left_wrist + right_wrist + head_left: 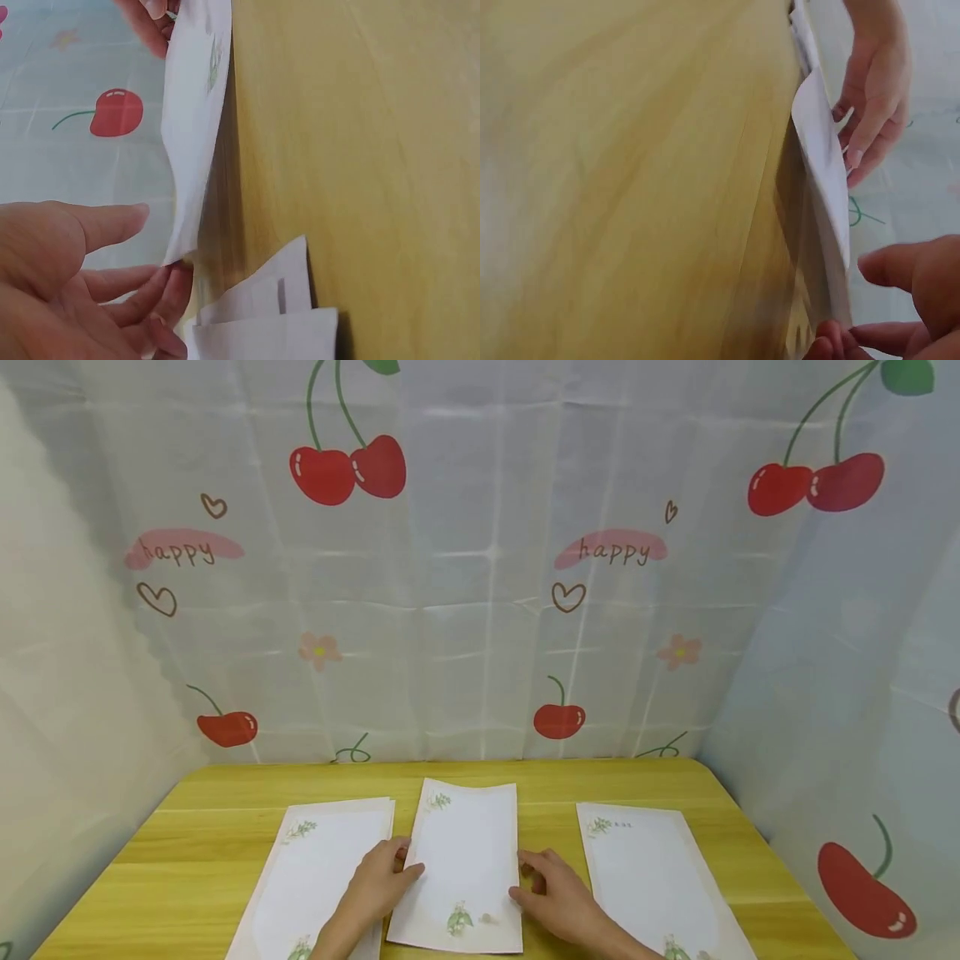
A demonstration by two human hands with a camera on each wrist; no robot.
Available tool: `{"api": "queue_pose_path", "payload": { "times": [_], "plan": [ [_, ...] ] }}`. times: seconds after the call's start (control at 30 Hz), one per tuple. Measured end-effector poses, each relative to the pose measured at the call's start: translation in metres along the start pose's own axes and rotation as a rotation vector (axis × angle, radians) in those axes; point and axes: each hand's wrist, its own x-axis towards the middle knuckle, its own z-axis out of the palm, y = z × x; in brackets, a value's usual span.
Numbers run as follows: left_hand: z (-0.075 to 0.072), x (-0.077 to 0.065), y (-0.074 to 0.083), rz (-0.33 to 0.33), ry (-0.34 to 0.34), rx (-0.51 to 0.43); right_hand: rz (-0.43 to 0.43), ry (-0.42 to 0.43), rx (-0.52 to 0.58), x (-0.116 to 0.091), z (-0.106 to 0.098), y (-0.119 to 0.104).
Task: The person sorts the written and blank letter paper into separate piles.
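A sheet of floral-bordered paper [468,860], curved and lifted along its edges, lies between the hands in the head view. My left hand [378,872] holds its left edge, thumb on the upper side and fingertips beneath. In the left wrist view the left fingers [174,289] curl under the paper's edge while the thumb stands apart. Along the right edge my right hand [551,889] grips the sheet between bent fingers and thumb side. The right wrist view has the right fingertips [836,334] at the paper's edge, thumb raised away from it.
Left of the middle sheet lies more floral paper [322,860], with a second edge peeking out behind. Another floral sheet [660,877] with small print near its top lies to the right. The yellow wooden table [202,827] ends at a cherry-print curtain [465,677].
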Motion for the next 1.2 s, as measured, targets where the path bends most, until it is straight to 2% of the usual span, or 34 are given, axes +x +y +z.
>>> {"api": "queue_pose_path", "payload": {
  "times": [0.13,0.2,0.43,0.63,0.83,1.03,1.2],
  "plan": [
    [-0.001,0.001,-0.004,0.004,-0.027,-0.078,0.024,0.033,0.177,-0.002,0.004,-0.001],
    [-0.001,0.002,-0.005,0.019,-0.02,-0.096,0.044,0.04,0.23,-0.002,0.006,-0.002],
    [-0.004,0.0,-0.006,0.031,0.015,-0.102,0.046,0.059,0.279,0.0,0.008,-0.006],
    [-0.02,-0.003,-0.004,0.001,0.048,-0.123,0.026,0.073,0.334,0.0,0.016,-0.008],
    [-0.035,-0.006,-0.005,-0.02,0.104,-0.103,0.015,0.051,0.373,0.004,0.023,-0.017],
    [-0.055,-0.014,-0.013,-0.037,0.129,-0.068,0.008,0.004,0.453,0.01,0.034,-0.029],
    [-0.073,-0.022,-0.024,-0.084,0.119,-0.019,0.002,-0.039,0.503,0.016,0.049,-0.041]
  ]
}}
